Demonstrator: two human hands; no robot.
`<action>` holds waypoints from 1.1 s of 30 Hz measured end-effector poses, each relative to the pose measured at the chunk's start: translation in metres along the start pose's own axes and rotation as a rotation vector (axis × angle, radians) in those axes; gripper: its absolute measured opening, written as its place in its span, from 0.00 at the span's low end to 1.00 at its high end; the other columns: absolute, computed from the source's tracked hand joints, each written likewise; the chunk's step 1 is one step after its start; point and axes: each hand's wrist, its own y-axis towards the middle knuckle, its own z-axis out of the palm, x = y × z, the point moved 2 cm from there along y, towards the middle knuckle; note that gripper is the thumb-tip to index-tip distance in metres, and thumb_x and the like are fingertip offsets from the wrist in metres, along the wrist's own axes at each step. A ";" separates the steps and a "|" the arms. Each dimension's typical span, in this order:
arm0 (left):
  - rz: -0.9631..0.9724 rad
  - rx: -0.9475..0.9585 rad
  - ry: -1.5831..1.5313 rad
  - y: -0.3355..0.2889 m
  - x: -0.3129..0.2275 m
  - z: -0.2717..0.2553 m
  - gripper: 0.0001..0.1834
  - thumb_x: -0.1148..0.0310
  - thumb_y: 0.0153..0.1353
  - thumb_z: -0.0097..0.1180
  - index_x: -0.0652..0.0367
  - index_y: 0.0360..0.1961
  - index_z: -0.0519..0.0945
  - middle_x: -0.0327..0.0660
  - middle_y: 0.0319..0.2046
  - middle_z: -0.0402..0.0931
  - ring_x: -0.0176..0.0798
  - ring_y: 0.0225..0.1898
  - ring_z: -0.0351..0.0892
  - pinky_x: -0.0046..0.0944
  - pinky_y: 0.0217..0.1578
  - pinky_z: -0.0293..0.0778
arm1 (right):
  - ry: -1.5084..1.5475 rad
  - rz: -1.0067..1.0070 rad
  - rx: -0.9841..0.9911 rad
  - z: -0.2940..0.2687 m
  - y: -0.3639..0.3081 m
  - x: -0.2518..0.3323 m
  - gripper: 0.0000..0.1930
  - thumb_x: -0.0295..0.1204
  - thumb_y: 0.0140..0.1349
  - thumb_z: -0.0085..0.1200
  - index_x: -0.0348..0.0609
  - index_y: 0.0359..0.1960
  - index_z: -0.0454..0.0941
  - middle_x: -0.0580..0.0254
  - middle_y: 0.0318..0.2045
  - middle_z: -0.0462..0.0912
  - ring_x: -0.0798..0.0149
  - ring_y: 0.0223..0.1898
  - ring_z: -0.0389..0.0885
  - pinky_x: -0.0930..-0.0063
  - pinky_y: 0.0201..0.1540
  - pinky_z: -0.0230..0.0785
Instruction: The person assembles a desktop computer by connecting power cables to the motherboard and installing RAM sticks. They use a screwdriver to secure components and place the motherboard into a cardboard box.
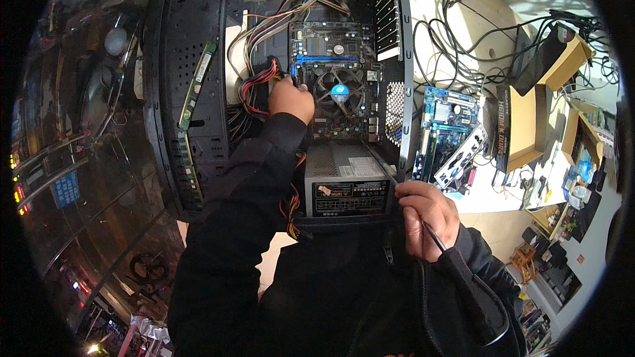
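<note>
Your left hand (291, 100) is at the motherboard's (350, 46) left edge, fingers curled beside the multicoloured power cable (254, 86); I cannot tell whether they pinch it. Below and right of the motherboard, your right hand (430, 218) closes around the screwdriver's (434, 237) shaft, its black handle below your grip.
</note>
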 end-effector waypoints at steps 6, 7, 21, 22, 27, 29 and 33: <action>0.001 -0.003 0.035 -0.002 -0.002 -0.002 0.12 0.70 0.52 0.51 0.69 0.33 0.76 0.58 0.29 0.76 0.60 0.35 0.75 0.50 0.38 0.70 | 0.010 0.028 -0.029 -0.001 0.000 -0.001 0.04 0.20 0.57 0.44 0.33 0.35 0.68 0.44 0.35 0.76 0.54 0.30 0.79 0.69 0.31 0.72; -0.001 -0.004 0.041 -0.002 -0.002 -0.002 0.12 0.70 0.52 0.51 0.69 0.34 0.76 0.58 0.29 0.76 0.60 0.36 0.75 0.50 0.38 0.70 | 0.004 0.026 -0.033 -0.002 0.000 -0.001 0.04 0.20 0.57 0.44 0.33 0.35 0.68 0.44 0.35 0.76 0.54 0.30 0.79 0.69 0.31 0.72; -0.039 0.024 0.020 -0.002 -0.004 -0.003 0.15 0.71 0.52 0.51 0.73 0.37 0.75 0.61 0.32 0.75 0.60 0.38 0.75 0.49 0.40 0.70 | 0.012 0.051 -0.066 0.001 -0.001 0.000 0.04 0.20 0.58 0.44 0.33 0.33 0.68 0.44 0.34 0.76 0.54 0.29 0.79 0.69 0.31 0.72; -0.030 0.037 0.009 -0.003 -0.006 -0.004 0.15 0.70 0.52 0.51 0.73 0.37 0.75 0.61 0.32 0.75 0.60 0.38 0.75 0.49 0.40 0.70 | 0.004 0.054 -0.070 0.001 -0.001 0.000 0.03 0.20 0.58 0.44 0.33 0.33 0.68 0.44 0.34 0.76 0.54 0.29 0.79 0.69 0.30 0.72; -0.007 0.041 0.030 0.004 0.007 0.005 0.15 0.69 0.52 0.52 0.73 0.36 0.75 0.60 0.32 0.75 0.60 0.37 0.75 0.49 0.40 0.70 | 0.002 0.054 -0.064 0.002 0.002 0.000 0.03 0.20 0.57 0.45 0.34 0.33 0.69 0.46 0.34 0.77 0.55 0.29 0.79 0.69 0.30 0.72; -0.004 -0.016 0.051 0.003 0.015 0.013 0.16 0.69 0.52 0.52 0.73 0.38 0.75 0.60 0.33 0.75 0.60 0.38 0.75 0.50 0.41 0.70 | -0.013 0.073 -0.081 0.002 0.003 0.000 0.05 0.21 0.56 0.48 0.35 0.34 0.69 0.47 0.33 0.77 0.54 0.28 0.79 0.69 0.29 0.72; -0.033 0.048 0.055 0.002 0.009 0.005 0.20 0.68 0.52 0.52 0.73 0.43 0.74 0.61 0.35 0.75 0.59 0.39 0.75 0.49 0.41 0.70 | -0.072 -0.081 -0.013 -0.001 0.008 -0.003 0.09 0.18 0.52 0.53 0.35 0.35 0.70 0.47 0.33 0.77 0.53 0.28 0.79 0.67 0.30 0.73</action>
